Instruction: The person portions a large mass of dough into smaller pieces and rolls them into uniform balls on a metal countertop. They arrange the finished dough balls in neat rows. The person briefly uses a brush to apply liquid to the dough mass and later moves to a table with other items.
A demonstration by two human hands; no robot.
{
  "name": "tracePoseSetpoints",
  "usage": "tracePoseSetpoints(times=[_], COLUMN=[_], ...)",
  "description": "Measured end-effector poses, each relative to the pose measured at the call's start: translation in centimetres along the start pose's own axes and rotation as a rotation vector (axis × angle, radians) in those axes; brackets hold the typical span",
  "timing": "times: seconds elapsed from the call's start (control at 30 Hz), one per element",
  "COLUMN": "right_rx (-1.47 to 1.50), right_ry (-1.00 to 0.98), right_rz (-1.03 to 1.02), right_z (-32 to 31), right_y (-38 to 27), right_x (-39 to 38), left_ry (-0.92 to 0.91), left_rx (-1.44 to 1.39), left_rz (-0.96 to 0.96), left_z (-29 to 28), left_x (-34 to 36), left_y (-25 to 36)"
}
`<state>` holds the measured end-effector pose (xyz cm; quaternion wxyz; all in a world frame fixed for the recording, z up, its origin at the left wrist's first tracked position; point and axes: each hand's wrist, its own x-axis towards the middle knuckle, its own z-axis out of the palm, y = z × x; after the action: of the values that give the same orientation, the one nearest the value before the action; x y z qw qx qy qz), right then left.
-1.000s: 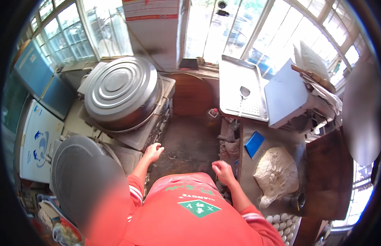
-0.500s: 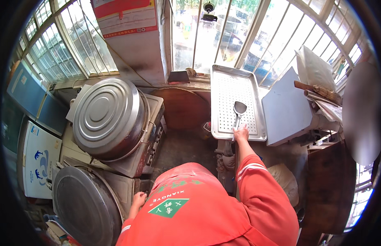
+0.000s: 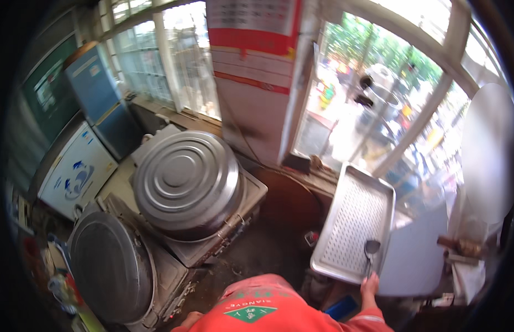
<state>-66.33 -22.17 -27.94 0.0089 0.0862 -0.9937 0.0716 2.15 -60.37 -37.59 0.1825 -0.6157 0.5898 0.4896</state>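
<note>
My right hand [image 3: 370, 284] is closed round the handle of a grey metal wok spatula [image 3: 371, 247]. The spatula's broad head lies over the near right part of a perforated metal tray [image 3: 345, 232]; whether it touches the tray I cannot tell. No food shows on the tray. Low in the picture, beside the red apron [image 3: 262, 301], only a blurred bit of my left hand [image 3: 191, 319] shows, its fingers hidden.
A big lidded pot [image 3: 182, 182] stands on a stove at left, with a dark round lid [image 3: 110, 265] nearer me. Behind are a white chest freezer [image 3: 77, 166] and a blue fridge [image 3: 104, 94]. A grey panel [image 3: 414, 249] adjoins the tray; a barred window rises behind.
My view has swung left, so everything sits further right and lower. My right hand still holds the spatula over the tray. Less of my left hand shows.
</note>
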Motion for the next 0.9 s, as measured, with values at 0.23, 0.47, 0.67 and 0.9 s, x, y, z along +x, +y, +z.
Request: tracePoseSetpoints(times=[0.23, 0.47, 0.67, 0.9], right_rx=[-0.074, 0.844, 0.743, -0.290], right_ry=[0.243, -0.280, -0.772, -0.977], right_rz=[-0.708, -1.315, -1.925, -2.241], right_z=[-7.9, -3.8, 2.5, 19.2], right_y=[-23.5, -45.7, -46.2, -46.0], right_x=[-2.1, -20.5, -40.9, -57.6], left_ry=[0.378, 0.540, 0.879, 0.789], left_rx=[-0.329, -0.507, -0.735, -1.044], left_rz=[0.173, 0.193, -0.091, -0.881], left_z=[3.6, 7.6, 15.9, 33.5], left_x=[3.2, -2.7, -14.8, -38.0], left_y=[4.3, -0.3, -20.3, -43.1])
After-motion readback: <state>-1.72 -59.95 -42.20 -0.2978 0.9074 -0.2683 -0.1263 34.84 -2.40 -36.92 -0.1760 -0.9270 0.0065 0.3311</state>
